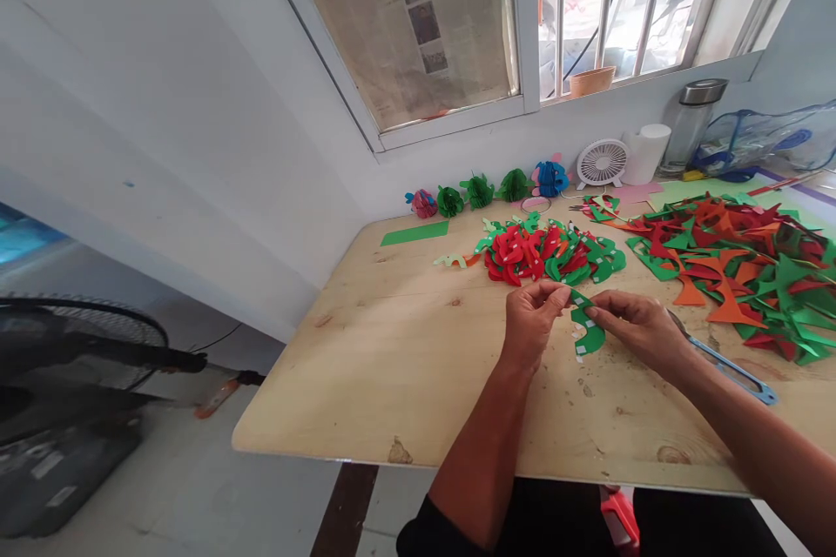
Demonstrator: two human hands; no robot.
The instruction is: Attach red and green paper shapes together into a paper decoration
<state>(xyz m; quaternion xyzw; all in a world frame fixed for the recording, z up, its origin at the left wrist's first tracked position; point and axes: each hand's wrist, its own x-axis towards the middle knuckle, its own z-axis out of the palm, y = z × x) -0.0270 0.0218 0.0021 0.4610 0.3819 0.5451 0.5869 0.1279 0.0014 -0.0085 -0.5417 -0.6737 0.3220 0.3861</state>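
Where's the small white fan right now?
In the head view, the small white fan stands right of center at the back of the table, between the blue paper figure and the white cylinder.

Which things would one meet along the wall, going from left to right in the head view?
Pink-and-blue paper figure, three green paper figures, blue-and-pink paper figure, small white fan, white cylinder, transparent bottle, clear bag with blue edging.
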